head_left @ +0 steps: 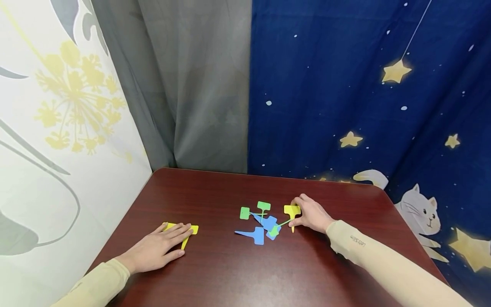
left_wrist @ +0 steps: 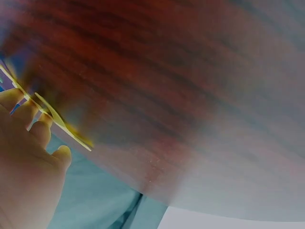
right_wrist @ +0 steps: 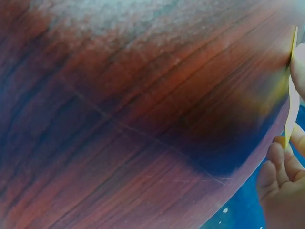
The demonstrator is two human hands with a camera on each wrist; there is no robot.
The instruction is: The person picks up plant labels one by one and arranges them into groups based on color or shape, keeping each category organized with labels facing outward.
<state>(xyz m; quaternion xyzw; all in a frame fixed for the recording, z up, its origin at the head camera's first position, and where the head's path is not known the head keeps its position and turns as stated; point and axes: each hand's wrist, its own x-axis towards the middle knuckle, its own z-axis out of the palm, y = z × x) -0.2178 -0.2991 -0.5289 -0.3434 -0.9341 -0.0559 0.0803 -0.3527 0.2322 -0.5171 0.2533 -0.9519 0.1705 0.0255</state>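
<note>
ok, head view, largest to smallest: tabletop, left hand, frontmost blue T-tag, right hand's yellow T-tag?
1. Tabletop
2. Left hand
3. Blue T-tag, yellow T-tag: too alike to rank

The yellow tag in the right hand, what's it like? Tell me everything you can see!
The yellow tag is flat, thin, T-shaped and plastic-looking. Its wide head lies farther off, its narrow, pointed stem nearer. The right hand holds it between fingers and thumb, just right of the blue tags and green tags.
</note>
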